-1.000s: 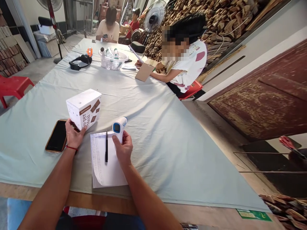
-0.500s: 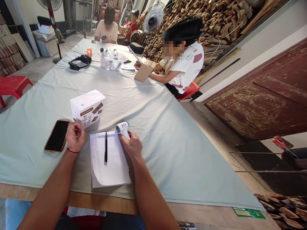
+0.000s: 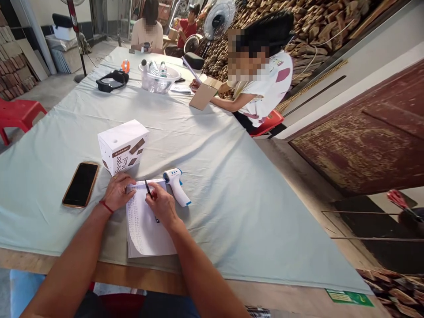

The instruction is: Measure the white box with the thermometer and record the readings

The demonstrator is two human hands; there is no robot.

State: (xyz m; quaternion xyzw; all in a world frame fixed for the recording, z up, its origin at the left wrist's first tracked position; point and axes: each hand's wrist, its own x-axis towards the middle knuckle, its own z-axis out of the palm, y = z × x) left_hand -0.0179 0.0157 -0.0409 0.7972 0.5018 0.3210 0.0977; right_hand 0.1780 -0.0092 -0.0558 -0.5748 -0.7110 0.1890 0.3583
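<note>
A black pen [image 3: 147, 187] is in my right hand [image 3: 162, 204], fingers closed on it over a stack of paper [image 3: 152, 240] with small handwriting down its left side. My left hand [image 3: 119, 192], a red cord at its wrist, lies at the upper left corner of the stack, thumb and fingers apart. Just right of the stack lies a white and blue infrared thermometer [image 3: 178, 186], touched by neither hand. A white "Super Meal" box [image 3: 124, 143] stands beyond my left hand, and a smartphone [image 3: 80, 184] with a dark screen lies to the left.
A pale cloth covers the table [image 3: 248, 221]. Farther back are a black headset [image 3: 111, 81], an orange tape roll [image 3: 125, 66] and a plastic basket [image 3: 160, 79] holding bottles. A co-worker [image 3: 261, 84] sits at the right edge, near an open cardboard box [image 3: 203, 95]; other people sit behind.
My right hand has let go of the thermometer, which now lies on the cloth, and has taken hold of the pen. My left hand has moved right onto the paper's corner.
</note>
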